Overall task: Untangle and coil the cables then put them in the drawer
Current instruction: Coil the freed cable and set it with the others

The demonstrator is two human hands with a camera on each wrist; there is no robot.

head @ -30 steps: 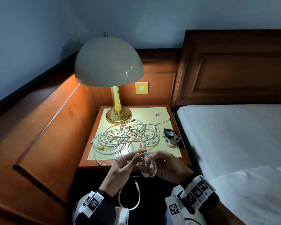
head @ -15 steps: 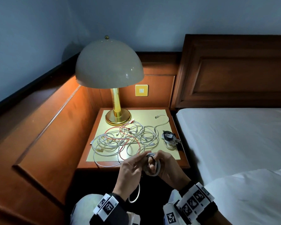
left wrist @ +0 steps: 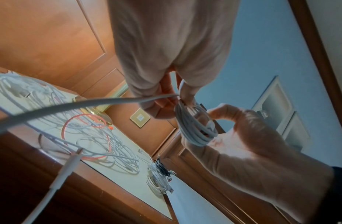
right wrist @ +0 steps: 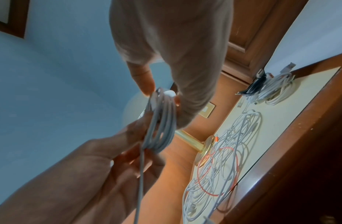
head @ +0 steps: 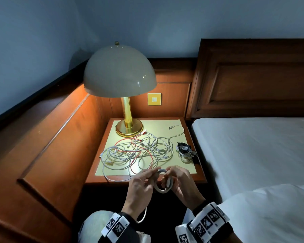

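Your right hand (head: 180, 184) pinches the white cable coil (head: 162, 187) held in front of the nightstand (head: 199, 179); your left hand (head: 140, 185) grips its loose tail. Light, limp and springy, it likely unwinds unless you clamp across all loops.

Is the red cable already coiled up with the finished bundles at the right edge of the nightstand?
No, the red cable lies looped through the tangle of white cables, apart from the coiled bundles.
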